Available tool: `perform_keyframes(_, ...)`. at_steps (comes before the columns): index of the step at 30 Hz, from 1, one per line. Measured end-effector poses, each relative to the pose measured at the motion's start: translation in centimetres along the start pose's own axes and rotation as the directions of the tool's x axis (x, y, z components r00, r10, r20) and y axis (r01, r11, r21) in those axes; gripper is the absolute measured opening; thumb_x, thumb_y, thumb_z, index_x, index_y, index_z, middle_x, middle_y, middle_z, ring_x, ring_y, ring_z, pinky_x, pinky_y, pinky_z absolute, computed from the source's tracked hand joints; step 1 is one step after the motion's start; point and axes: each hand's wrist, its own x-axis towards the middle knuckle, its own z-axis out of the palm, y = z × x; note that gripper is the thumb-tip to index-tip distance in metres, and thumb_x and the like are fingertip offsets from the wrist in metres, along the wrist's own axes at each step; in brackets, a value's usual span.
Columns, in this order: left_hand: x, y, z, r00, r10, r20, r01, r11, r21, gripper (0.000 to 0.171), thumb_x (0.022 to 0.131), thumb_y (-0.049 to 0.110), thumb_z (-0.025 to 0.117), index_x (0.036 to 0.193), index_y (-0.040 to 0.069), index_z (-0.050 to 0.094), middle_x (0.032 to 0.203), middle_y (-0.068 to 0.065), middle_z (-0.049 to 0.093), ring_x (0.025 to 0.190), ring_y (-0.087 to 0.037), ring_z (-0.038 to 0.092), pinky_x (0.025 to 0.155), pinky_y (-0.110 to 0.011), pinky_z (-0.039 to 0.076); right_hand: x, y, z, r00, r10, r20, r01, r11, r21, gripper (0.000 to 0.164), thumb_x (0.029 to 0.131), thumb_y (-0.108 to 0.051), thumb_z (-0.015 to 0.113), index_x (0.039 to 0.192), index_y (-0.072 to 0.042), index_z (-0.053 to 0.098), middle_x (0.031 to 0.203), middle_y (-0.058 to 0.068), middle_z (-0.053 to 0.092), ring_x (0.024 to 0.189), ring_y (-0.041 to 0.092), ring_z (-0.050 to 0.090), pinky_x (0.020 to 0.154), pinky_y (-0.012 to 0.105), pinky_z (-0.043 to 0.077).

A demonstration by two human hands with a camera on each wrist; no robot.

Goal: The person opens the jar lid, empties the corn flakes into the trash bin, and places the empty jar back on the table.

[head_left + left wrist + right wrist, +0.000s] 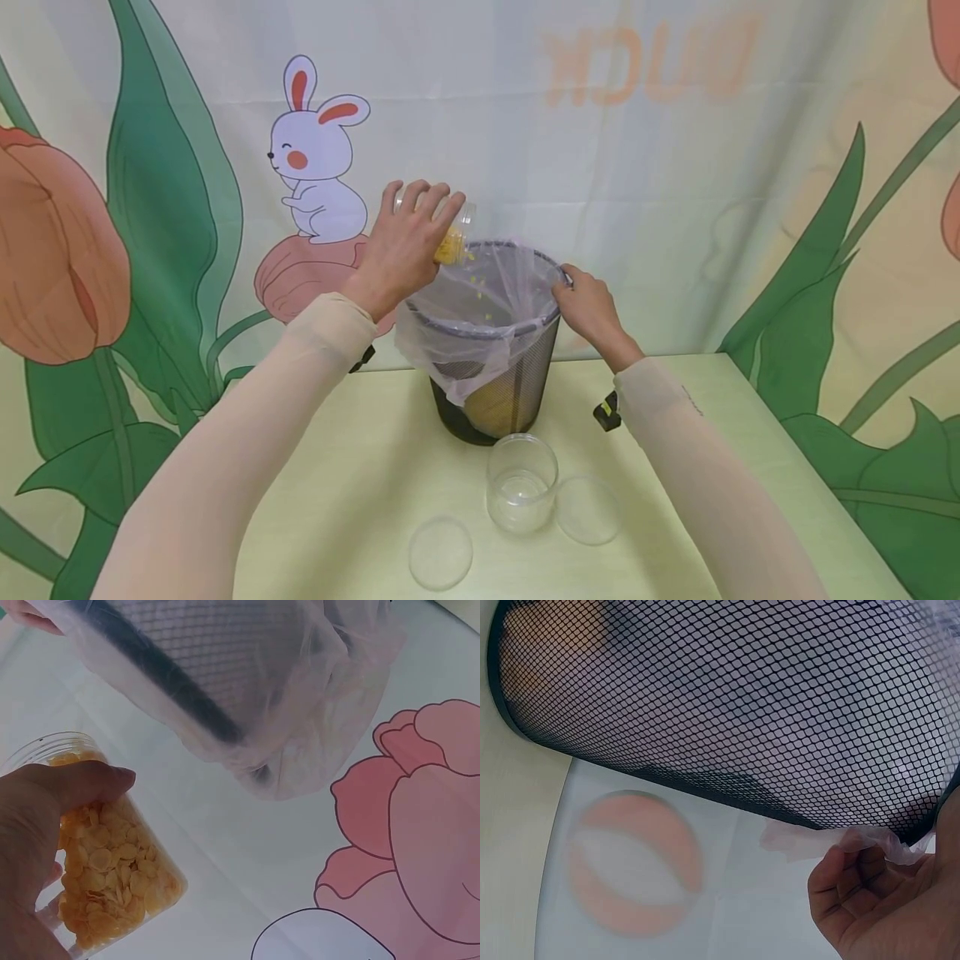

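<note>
My left hand [408,246] grips a clear plastic jar [112,862] of yellow flakes, tilted over a black mesh trash can [528,375]. Several flakes [480,292] are falling from the jar's mouth into the can. A thin translucent bag [457,367] lines the can and hangs over its rim. My right hand [592,308] holds the rim at the right side, fingers curled over the edge and the bag [885,844], as the right wrist view shows. Through the mesh, something tan shows low in the can.
An open clear jar [522,483] stands on the table in front of the can. One clear lid [588,510] lies right beside it, another lid [441,552] to its left. Behind the table hangs a printed curtain [480,125] with a rabbit and tulips.
</note>
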Motion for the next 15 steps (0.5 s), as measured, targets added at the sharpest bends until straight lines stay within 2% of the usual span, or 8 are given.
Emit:
perform_keyframes(6,0.00,-0.03,-0.05,1.000,0.021,0.008,-0.021,0.999,0.029,0.074,0.076,0.012,0.070,0.143,0.013,0.036,0.140,-0.013,0.044,0.130,-0.036,0.041,0.113,-0.058,0.027,-0.07,0.03,0.01,1.000,0.001,0.005,-0.001,1.000,-0.005,0.058,0.097,-0.027,0.035,0.151,-0.007,0.038,0.146,0.018,0.051,0.086,0.030,0.051,0.079,0.042,0.043)
perform_keyframes(15,0.04,-0.17,-0.01,0.999,0.052,-0.004,-0.051,0.997,0.062,0.070,0.078,0.009,0.067,0.141,0.012,0.037,0.140,-0.012,0.044,0.129,-0.035,0.041,0.112,-0.058,0.027,0.02,0.05,0.02,1.000,0.004,-0.010,-0.004,1.000,-0.002,0.058,0.095,-0.028,0.036,0.150,-0.007,0.039,0.147,0.017,0.050,0.105,0.034,0.057,0.091,0.050,0.047)
